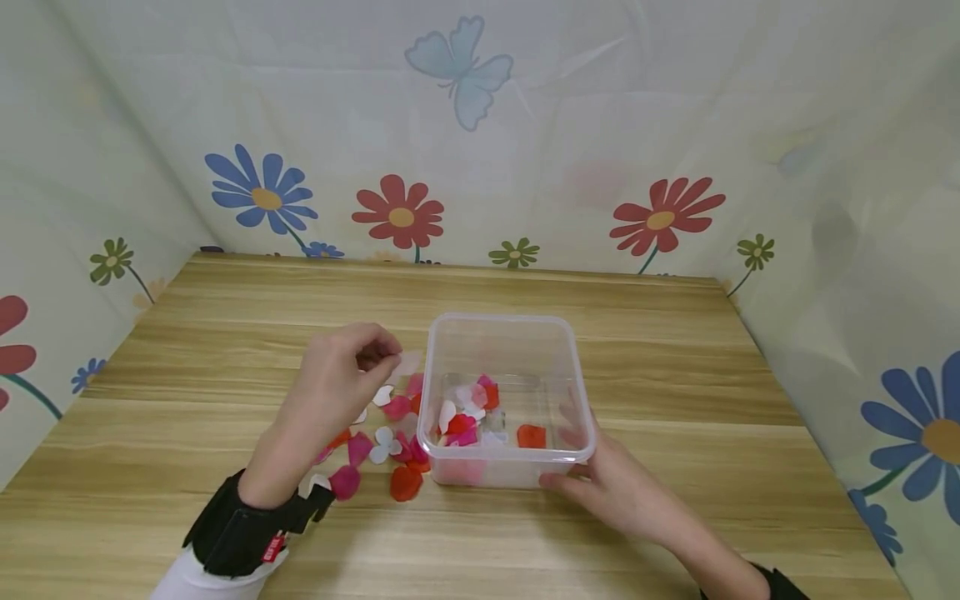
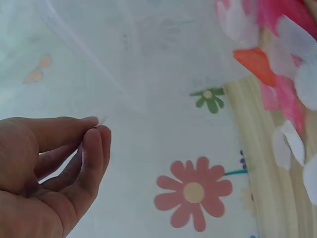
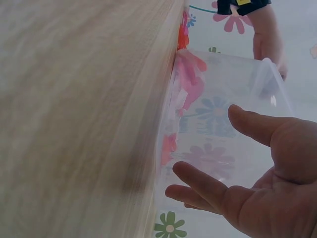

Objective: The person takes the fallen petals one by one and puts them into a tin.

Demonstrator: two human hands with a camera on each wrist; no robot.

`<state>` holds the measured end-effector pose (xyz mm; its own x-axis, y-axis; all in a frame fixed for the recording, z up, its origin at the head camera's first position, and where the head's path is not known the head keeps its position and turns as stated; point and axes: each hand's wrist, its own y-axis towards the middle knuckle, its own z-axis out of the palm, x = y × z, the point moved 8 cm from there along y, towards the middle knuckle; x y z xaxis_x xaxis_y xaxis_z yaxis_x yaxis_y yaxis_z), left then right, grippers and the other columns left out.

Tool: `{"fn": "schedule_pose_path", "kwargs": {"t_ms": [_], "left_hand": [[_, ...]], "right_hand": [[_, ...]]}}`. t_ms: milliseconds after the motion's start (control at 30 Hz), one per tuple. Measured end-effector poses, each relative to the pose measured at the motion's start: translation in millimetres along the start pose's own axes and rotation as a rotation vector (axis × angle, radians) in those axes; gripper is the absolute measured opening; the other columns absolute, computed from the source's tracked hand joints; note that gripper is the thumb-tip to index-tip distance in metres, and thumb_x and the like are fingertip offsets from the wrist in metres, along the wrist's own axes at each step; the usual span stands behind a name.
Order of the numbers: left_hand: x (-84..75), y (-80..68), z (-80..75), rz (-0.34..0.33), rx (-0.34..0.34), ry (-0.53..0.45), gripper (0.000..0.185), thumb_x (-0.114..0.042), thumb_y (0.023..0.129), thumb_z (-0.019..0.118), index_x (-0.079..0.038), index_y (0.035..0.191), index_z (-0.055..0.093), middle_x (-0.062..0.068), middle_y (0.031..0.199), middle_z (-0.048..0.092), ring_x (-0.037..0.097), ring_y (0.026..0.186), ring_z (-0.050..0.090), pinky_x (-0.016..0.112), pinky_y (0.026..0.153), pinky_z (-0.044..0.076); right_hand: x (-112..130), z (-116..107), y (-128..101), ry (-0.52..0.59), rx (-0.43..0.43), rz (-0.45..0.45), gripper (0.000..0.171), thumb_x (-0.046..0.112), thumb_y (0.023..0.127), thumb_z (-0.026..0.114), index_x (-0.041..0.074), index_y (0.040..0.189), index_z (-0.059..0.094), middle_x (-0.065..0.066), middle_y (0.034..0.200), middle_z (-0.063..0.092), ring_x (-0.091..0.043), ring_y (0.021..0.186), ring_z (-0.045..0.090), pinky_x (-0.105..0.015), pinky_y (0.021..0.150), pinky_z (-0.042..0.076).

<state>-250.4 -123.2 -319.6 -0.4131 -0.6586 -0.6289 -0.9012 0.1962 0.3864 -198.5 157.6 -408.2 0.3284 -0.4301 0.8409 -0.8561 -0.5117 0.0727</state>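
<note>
In the head view my left hand [image 1: 341, 371] pinches a pale, thin petal [image 1: 407, 363] between thumb and fingertips, just left of the clear plastic box [image 1: 498, 315]. Only a sliver of that petal shows at the fingertips in the left wrist view. Inside the box lie red, pink and white fabric petals [image 1: 532, 436]. My right hand [image 1: 618, 483] is at the box's front right corner, thumb by the front wall, fingers partly hidden behind the side. The right wrist view shows its fingers [image 3: 200, 181] spread and loosely extended beside the clear wall; contact is hard to tell.
Loose petals [image 1: 406, 483] in red, pink and white are scattered on the wooden table [image 1: 675, 358], left of the box and partly under my left forearm. A flower-printed curtain [image 1: 540, 150] stands behind the table and along both sides.
</note>
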Motion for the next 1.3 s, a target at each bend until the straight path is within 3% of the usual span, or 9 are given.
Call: {"fn": "schedule_pose_path", "kwargs": {"t_ms": [200, 333, 433, 500, 700, 1000, 1167, 1300], "left_hand": [[-29.2, -4.6, -6.4, 0.113, -0.064, -0.038, 0.017, 0.002, 0.084, 0.083, -0.004, 0.1, 0.076, 0.003, 0.093, 0.074, 0.014, 0.08, 0.069, 0.032, 0.074, 0.06], [-45.1, -7.6, -0.7, 0.177, -0.039, -0.042, 0.019, 0.003, 0.082, 0.084, -0.004, 0.098, 0.076, 0.003, 0.092, 0.074, 0.012, 0.078, 0.068, 0.029, 0.073, 0.06], [-50.2, -9.1, 6.5, 0.185, -0.002, -0.044, 0.02, 0.001, 0.082, 0.085, -0.005, 0.099, 0.076, 0.002, 0.092, 0.073, 0.011, 0.078, 0.067, 0.027, 0.073, 0.059], [-51.7, -9.8, 11.0, 0.185, 0.022, -0.046, 0.021, 0.0, 0.082, 0.085, -0.004, 0.1, 0.076, 0.002, 0.092, 0.072, 0.01, 0.077, 0.066, 0.026, 0.073, 0.059], [-50.3, -10.1, 18.4, 0.17, 0.07, -0.034, 0.025, -0.005, 0.081, 0.087, -0.004, 0.104, 0.076, 0.004, 0.095, 0.072, 0.01, 0.077, 0.066, 0.024, 0.073, 0.058], [-43.3, -8.4, 16.9, 0.146, 0.084, -0.022, 0.021, -0.011, 0.086, 0.085, -0.005, 0.104, 0.076, 0.001, 0.092, 0.072, 0.01, 0.075, 0.064, 0.023, 0.07, 0.057], [-29.6, -8.0, 12.9, 0.048, 0.085, 0.064, 0.016, -0.008, 0.089, 0.081, -0.005, 0.102, 0.073, 0.003, 0.091, 0.07, 0.016, 0.076, 0.061, 0.028, 0.068, 0.057], [-11.8, -8.7, 18.8, -0.064, 0.184, 0.146, 0.012, -0.007, 0.088, 0.08, -0.005, 0.097, 0.074, 0.005, 0.087, 0.068, 0.019, 0.074, 0.06, 0.029, 0.066, 0.057]], "right_hand": [[-1, -1, 0, -0.015, -0.004, 0.011, 0.076, 0.005, 0.092, 0.076, 0.001, 0.154, 0.032, -0.023, 0.152, 0.043, -0.022, 0.109, 0.067, -0.034, 0.091, 0.056], [-1, -1, 0, -0.033, -0.005, 0.024, 0.078, 0.006, 0.092, 0.077, 0.0, 0.155, 0.03, -0.024, 0.157, 0.036, -0.025, 0.113, 0.065, -0.033, 0.092, 0.055], [-1, 0, 0, -0.039, -0.004, 0.035, 0.089, 0.006, 0.092, 0.077, 0.0, 0.159, 0.019, -0.024, 0.159, 0.033, -0.026, 0.114, 0.064, -0.033, 0.092, 0.055], [-1, 0, 0, -0.039, -0.005, 0.034, 0.088, 0.006, 0.092, 0.077, 0.001, 0.159, 0.02, -0.024, 0.159, 0.033, -0.026, 0.114, 0.064, -0.033, 0.092, 0.055], [-1, 0, 0, -0.038, -0.011, 0.038, 0.095, 0.007, 0.092, 0.077, 0.0, 0.161, 0.012, -0.024, 0.159, 0.034, -0.026, 0.115, 0.063, -0.033, 0.091, 0.055], [-1, -1, 0, -0.032, -0.012, 0.049, 0.09, 0.006, 0.091, 0.078, 0.001, 0.16, 0.02, -0.024, 0.16, 0.033, -0.027, 0.114, 0.064, -0.034, 0.091, 0.056], [-1, -1, 0, -0.031, -0.008, 0.059, 0.092, 0.008, 0.092, 0.077, 0.002, 0.161, 0.017, -0.024, 0.16, 0.032, -0.027, 0.116, 0.063, -0.033, 0.092, 0.055], [0, -1, -1, -0.025, -0.009, 0.056, 0.096, 0.008, 0.092, 0.078, 0.003, 0.162, 0.012, -0.023, 0.159, 0.034, -0.027, 0.117, 0.062, -0.034, 0.093, 0.054]]}}
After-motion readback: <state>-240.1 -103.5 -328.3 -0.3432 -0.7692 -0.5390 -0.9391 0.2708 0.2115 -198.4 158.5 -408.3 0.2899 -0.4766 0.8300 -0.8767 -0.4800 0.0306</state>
